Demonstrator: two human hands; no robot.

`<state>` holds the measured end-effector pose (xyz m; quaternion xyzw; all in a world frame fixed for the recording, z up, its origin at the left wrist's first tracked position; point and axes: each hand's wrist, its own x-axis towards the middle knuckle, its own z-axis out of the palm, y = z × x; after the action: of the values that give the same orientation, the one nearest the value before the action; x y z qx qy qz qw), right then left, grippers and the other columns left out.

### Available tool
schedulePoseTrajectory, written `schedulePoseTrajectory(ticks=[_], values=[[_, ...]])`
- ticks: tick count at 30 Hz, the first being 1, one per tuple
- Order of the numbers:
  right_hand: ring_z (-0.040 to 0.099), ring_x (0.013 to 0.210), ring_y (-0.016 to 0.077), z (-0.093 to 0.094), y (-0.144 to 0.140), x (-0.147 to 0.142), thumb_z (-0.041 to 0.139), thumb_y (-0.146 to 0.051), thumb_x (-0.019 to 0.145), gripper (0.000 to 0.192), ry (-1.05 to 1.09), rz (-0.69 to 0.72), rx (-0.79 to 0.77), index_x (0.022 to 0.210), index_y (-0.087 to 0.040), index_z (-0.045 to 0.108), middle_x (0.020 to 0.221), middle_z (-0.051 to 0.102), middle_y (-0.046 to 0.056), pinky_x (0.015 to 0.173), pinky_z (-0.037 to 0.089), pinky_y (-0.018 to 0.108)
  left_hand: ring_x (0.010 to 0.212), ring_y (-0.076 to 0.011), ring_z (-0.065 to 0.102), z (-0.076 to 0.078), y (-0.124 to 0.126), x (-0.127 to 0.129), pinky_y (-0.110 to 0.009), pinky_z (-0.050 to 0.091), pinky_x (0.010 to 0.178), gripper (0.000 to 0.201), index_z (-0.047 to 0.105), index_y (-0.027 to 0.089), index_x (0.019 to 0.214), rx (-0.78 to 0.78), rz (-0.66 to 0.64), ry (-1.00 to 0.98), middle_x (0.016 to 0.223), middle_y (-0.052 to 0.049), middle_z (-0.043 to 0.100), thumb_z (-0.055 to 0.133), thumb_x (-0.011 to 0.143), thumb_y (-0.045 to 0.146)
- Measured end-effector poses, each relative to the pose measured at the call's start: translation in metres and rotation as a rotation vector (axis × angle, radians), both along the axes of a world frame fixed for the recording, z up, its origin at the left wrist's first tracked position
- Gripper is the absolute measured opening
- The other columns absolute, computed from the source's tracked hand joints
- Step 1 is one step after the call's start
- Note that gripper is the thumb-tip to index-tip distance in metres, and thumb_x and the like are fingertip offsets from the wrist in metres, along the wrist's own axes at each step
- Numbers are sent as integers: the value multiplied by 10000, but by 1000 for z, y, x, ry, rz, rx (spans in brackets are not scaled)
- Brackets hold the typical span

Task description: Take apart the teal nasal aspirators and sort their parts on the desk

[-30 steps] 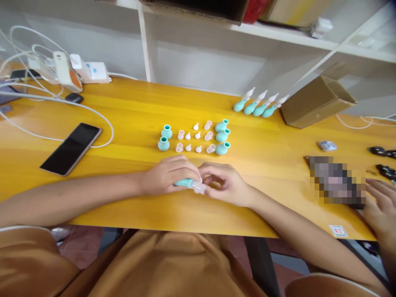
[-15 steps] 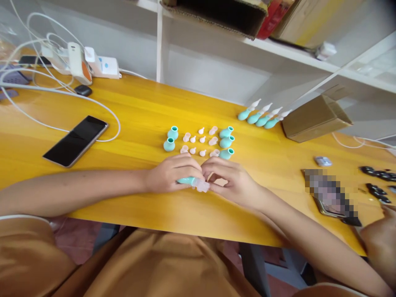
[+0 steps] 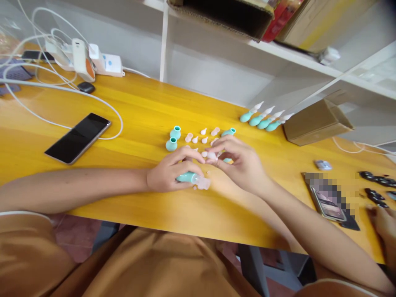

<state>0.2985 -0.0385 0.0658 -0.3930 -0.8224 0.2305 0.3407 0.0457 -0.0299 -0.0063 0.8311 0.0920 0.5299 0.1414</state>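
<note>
My left hand (image 3: 168, 173) is closed around a teal rubber bulb (image 3: 185, 177). A translucent connector (image 3: 202, 182) is fitted into the bulb's neck and points right. My right hand (image 3: 243, 165) pinches a small whitish teardrop-shaped tip (image 3: 212, 155) above and right of that connector. Just beyond the hands lie loose small white tips (image 3: 203, 131) and translucent connectors (image 3: 215, 131), some hidden by the fingers. Two open-necked teal bulbs (image 3: 171, 144) stand at the left of these parts. At the right, another teal bulb (image 3: 228, 132) shows, with more teal partly behind my right hand.
Several assembled teal bulbs with white nozzles (image 3: 256, 119) lie in a row beside a cardboard box (image 3: 317, 121). A phone (image 3: 77, 138) and white cables lie left. At the right are another phone (image 3: 329, 205), black parts (image 3: 375, 176) and another person's hand (image 3: 385, 222).
My right hand has moved from the connector up and away to the loose parts, and now pinches a small whitish tip. The left hand still holds the bulb. The camera view has shifted slightly.
</note>
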Motion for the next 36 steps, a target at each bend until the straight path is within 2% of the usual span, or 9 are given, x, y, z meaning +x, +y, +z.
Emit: schedulePoseTrajectory(ticks=[3, 7, 12, 16, 21, 30, 33, 35, 36], values=[[696, 893, 227, 9, 25, 2, 810, -319, 1014, 121, -38, -70, 83, 1119, -287, 861, 1043, 714, 77, 720, 623, 374, 1017, -194, 771, 0, 0, 0, -317, 644, 927, 174, 711, 225, 1165, 6, -60, 40, 1152, -100, 760, 738, 1091, 381], [696, 869, 230, 12, 77, 3, 737, -283, 1001, 201, -113, -165, 164, 1152, -259, 867, 1012, 718, 80, 757, 610, 396, 939, -183, 768, 0, 1, 0, -297, 619, 878, 117, 700, 210, 1172, 33, -178, 132, 1082, -94, 776, 697, 1109, 309], [719, 847, 230, 4, 141, -5, 669, -210, 933, 246, -433, -20, 185, 1102, -170, 843, 1142, 780, 123, 909, 576, 424, 914, -175, 763, -5, 1, 1, -302, 603, 872, 66, 700, 236, 1134, 69, -176, 227, 1075, -74, 807, 689, 1101, 292], [750, 983, 284, -3, 166, -20, 683, -123, 894, 246, -714, 82, 159, 1088, -177, 825, 1142, 814, 132, 904, 542, 399, 925, -181, 762, -4, 0, 2, -305, 598, 868, 67, 700, 231, 1135, 83, -185, 244, 1073, -76, 805, 708, 1083, 273], [761, 1056, 332, -9, 173, -37, 778, -106, 892, 189, -923, 16, 90, 1017, -239, 826, 1116, 835, 107, 857, 519, 405, 909, -189, 755, 2, 0, 2, -314, 592, 855, 64, 670, 207, 1144, 97, -199, 227, 1059, -86, 803, 688, 1087, 230], [748, 1153, 336, -1, 166, -45, 773, -191, 943, 307, -1136, -5, 90, 1241, -220, 841, 1261, 833, 116, 825, 509, 383, 995, -193, 743, 0, 2, 0, -321, 624, 886, 145, 657, 223, 1215, -58, -133, 224, 1107, -77, 763, 704, 1091, 281], [735, 1182, 348, 12, 156, -41, 756, -229, 979, 312, -1072, -16, 123, 1284, -201, 817, 1332, 805, 139, 847, 505, 392, 988, -201, 724, 1, 1, 2, -352, 621, 898, 202, 634, 234, 1214, -144, -79, 155, 1080, -61, 743, 751, 1052, 267], [735, 1115, 337, 26, 137, -36, 686, -325, 1061, 229, -921, -47, 169, 1194, -196, 822, 1263, 809, 147, 849, 494, 401, 970, -201, 707, 1, 1, 4, -367, 613, 902, 235, 605, 235, 1201, -186, -43, 107, 1061, -49, 726, 769, 1035, 269], [733, 1043, 321, 33, 124, -33, 625, -390, 1111, 273, -821, -64, 177, 1109, -199, 820, 1166, 814, 141, 839, 484, 404, 968, -201, 701, 0, 1, 4, -370, 610, 902, 248, 592, 234, 1195, -197, -32, 88, 1058, -46, 717, 775, 1031, 275]])
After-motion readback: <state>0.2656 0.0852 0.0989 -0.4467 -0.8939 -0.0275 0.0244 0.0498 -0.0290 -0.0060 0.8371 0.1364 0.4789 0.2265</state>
